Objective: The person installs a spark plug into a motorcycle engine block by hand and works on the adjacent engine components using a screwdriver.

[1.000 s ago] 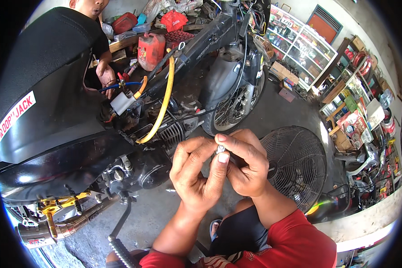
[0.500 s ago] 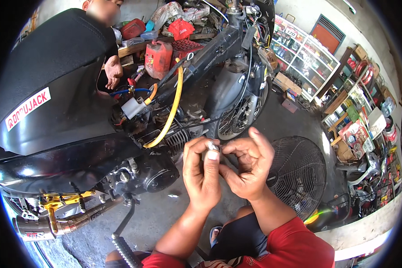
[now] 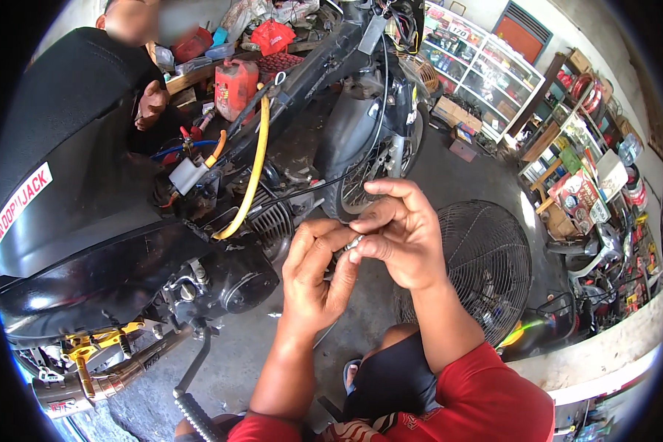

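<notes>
A small silvery metal piece (image 3: 354, 242), too small to name, sits between the fingertips of both hands in front of me. My left hand (image 3: 315, 269) pinches it from the left with thumb and forefinger. From the right, the thumb and forefinger of my right hand (image 3: 404, 239) close on it too, while the other fingers curl loosely above. Just left of and beyond my hands stands a partly stripped black motorcycle (image 3: 88, 295). Its finned engine cylinder (image 3: 272, 227) lies close to my left fingers, and a yellow hose (image 3: 255, 173) arches over it.
A round black fan (image 3: 486, 258) stands close by my right forearm. At the far left a person in black (image 3: 74, 96) leans by the seat. The kick-start lever (image 3: 193, 372) juts out near my left arm. Glass shelves (image 3: 486, 66) and a red jerrycan (image 3: 236, 88) stand farther back.
My right thumb and forefinger have closed onto the small metal piece beside my left fingertips. The whole view has shifted slightly, with the motorcycle now farther left.
</notes>
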The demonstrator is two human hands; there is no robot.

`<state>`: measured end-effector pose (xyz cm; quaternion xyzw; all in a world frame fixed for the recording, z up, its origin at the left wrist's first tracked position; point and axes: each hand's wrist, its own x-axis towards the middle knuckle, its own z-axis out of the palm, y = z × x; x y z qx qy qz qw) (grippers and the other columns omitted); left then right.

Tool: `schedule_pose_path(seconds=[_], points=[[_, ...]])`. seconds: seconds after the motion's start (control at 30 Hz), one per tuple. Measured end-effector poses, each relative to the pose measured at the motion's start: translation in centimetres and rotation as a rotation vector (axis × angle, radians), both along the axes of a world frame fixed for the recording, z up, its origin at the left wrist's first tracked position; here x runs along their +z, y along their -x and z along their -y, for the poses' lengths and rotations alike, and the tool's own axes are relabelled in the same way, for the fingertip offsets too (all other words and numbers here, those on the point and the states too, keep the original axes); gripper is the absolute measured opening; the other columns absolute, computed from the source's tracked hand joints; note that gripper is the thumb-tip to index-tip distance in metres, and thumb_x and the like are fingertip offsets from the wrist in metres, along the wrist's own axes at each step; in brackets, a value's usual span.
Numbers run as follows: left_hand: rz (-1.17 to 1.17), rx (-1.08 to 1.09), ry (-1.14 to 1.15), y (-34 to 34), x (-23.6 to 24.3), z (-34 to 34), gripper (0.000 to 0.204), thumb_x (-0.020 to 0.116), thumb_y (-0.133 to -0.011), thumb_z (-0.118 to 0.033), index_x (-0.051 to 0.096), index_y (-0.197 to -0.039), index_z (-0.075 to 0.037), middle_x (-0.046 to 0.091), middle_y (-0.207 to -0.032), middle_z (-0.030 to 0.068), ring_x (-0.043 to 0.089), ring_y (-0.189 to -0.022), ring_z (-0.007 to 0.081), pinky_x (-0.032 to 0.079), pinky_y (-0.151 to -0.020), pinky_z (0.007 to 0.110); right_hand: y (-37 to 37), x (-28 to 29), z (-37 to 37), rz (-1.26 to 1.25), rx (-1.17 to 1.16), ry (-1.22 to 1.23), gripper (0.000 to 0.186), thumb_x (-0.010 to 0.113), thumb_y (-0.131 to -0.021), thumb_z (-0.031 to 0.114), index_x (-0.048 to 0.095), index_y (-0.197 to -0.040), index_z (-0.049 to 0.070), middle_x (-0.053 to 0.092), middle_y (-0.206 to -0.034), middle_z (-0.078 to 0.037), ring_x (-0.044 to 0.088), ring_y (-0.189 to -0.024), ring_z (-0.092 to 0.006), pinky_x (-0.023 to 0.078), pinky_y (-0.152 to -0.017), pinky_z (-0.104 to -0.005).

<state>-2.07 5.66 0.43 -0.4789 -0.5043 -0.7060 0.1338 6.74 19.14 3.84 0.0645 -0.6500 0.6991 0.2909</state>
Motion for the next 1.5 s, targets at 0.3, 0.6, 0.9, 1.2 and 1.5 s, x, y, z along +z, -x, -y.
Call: schedule_pose_path(seconds=[0.3, 0.6, 0.9, 1.2, 1.5], points=[[0.194, -0.115, -0.089, 1.3, -1.8, -0.6, 0.017, 0.061, -0.097, -0.010, 0.069, -0.107, 0.001, 0.067, -0.094, 0.0102, 0.062, -0.086, 0.0203, 0.050, -0.074, 0.032, 0.6, 0.2, -0.4, 0.095, 0.017, 0.176, 0.044, 0.073, -0.093, 0.006, 0.056, -0.132, -0.002, 0.071, -0.093, -0.009, 0.067, -0.083, -0.0128, 0.055, -0.075, -0.0263], [1.026, -0.488, -0.418, 1.0, -1.6, -2.2, 0.026, 0.052, -0.102, -0.022, 0.063, -0.110, 0.001, 0.065, -0.084, 0.0108, 0.061, -0.071, 0.0183, 0.052, -0.064, 0.031, -0.1, -3.7, -5.0, 0.040, -0.189, -0.245, 0.019, 0.067, -0.100, 0.020, 0.064, -0.104, 0.002, 0.062, -0.092, -0.005, 0.051, -0.075, -0.0072, 0.043, -0.063, -0.0230], [0.751, -0.532, -0.284, 1.0, -5.4, -4.0, 0.025, 0.069, -0.094, -0.004, 0.051, -0.110, -0.007, 0.068, -0.093, 0.0081, 0.064, -0.067, 0.0148, 0.049, -0.052, 0.025, 1.9, -3.0, -1.3, 0.147, 0.122, 0.059, 0.023, 0.067, -0.097, 0.011, 0.068, -0.116, -0.002, 0.062, -0.123, -0.013, 0.067, -0.091, -0.0183, 0.061, -0.059, -0.0301], [0.704, -0.717, 0.356, -3.0, -17.5, -11.8, 0.025, 0.067, -0.097, -0.028, 0.063, -0.112, -0.008, 0.069, -0.105, 0.0079, 0.068, -0.089, 0.0224, 0.055, -0.069, 0.037, -0.3, -3.0, -12.2, 0.044, -0.281, 0.229, 0.023, 0.058, -0.104, 0.022, 0.056, -0.118, 0.004, 0.068, -0.089, -0.011, 0.059, -0.064, -0.0115, 0.046, -0.050, -0.0246], [0.321, -0.088, 1.096, -6.2, -51.0, -3.6, 0.031, 0.065, -0.091, -0.026, 0.070, -0.116, -0.009, 0.065, -0.126, 0.0192, 0.064, -0.114, 0.0378, 0.052, -0.095, 0.046, 5.2, -23.1, -10.2, 0.459, -0.178, 0.428, 0.015, 0.073, -0.090, 0.001, 0.069, -0.104, -0.003, 0.071, -0.095, -0.008, 0.068, -0.082, -0.0133, 0.059, -0.075, -0.0281]])
